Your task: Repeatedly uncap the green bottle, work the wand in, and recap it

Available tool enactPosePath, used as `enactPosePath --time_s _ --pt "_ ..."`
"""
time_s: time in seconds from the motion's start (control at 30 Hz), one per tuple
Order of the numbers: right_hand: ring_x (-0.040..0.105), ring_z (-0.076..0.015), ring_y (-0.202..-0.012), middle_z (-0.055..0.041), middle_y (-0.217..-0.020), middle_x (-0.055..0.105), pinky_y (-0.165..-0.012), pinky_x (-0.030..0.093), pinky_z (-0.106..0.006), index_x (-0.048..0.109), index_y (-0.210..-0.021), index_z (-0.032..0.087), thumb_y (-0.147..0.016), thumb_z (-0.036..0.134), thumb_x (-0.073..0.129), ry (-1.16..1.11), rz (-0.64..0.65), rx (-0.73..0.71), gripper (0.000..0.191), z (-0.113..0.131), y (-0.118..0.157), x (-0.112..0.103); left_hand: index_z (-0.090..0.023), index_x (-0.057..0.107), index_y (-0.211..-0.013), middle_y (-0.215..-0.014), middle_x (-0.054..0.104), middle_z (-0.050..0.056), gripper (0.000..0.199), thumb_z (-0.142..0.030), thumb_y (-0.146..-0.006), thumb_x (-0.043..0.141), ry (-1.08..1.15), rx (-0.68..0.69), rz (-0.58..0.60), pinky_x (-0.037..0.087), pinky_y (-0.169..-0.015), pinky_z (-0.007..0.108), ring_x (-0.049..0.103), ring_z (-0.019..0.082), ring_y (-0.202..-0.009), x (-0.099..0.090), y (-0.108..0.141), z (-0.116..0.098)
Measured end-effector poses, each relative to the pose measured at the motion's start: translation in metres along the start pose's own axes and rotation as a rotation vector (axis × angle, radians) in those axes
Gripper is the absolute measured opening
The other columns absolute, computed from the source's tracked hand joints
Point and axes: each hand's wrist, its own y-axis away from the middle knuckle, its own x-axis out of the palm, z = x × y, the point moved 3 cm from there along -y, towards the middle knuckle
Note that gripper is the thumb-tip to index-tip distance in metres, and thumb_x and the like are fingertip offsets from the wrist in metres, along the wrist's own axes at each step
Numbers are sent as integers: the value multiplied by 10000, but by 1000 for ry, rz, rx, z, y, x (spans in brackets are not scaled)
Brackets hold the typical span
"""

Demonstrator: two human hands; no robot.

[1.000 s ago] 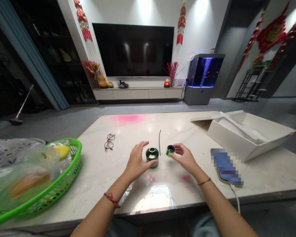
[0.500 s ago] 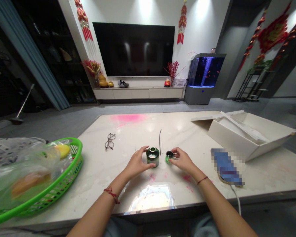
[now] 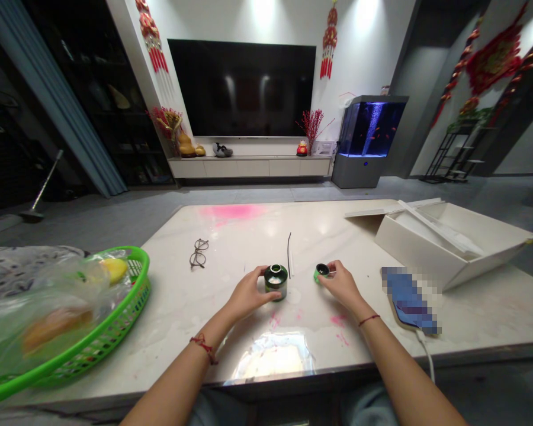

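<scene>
A small dark green glass bottle (image 3: 277, 284) with a pale open neck stands upright on the table. My left hand (image 3: 251, 293) is closed around its left side, thumb in front and fingers behind. To the right, my right hand (image 3: 341, 283) grips a small green cap (image 3: 320, 273) with a dark, hollow inside facing up. Thumb and fingers pinch the cap at its right side. Behind the two hands lie a thin black stick (image 3: 288, 254) and a short white strip (image 3: 292, 263).
Folded-out eyeglasses (image 3: 199, 254) rest at the left. A green basket (image 3: 137, 296) with bagged food stands at the left edge. On the right are a white open box (image 3: 430, 257) and a blurred-out phone (image 3: 411, 302) with a white cable (image 3: 426, 355).
My right hand has moved to the right and slightly away from me with the cap, widening the gap to the bottle. My left hand stays on the bottle.
</scene>
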Motion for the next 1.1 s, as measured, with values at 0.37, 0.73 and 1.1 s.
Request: enactPosePath --time_s 0.37,0.73,1.1 --pt "577 -203 -775 -79 -877 578 -684 446 -303 474 -929 166 -625 297 549 177 -19 -47 339 -9 0 4 -221 500 -1081 -1119 605 66 521 -394 -622 675 10 -10 5 436 -864 384 563 253 -1030 -1 1 -3" --pt "431 -285 -1121 -138 -1096 545 -978 281 -463 476 -1104 144 -730 239 500 407 -211 -402 387 38 14 11 -226 484 -1091 -1117 599 74 527 -406 -629 662 38 8 2 426 -877 411 555 261 -1033 1 1 0" --pt "424 -238 -1169 -108 -1064 609 -1028 214 -417 559 -1049 152 -787 133 441 561 35 -543 288 58 30 40 -223 465 -1107 -1117 599 69 527 -365 -638 661 88 14 3 414 -901 406 553 240 -1043 4 2 1"
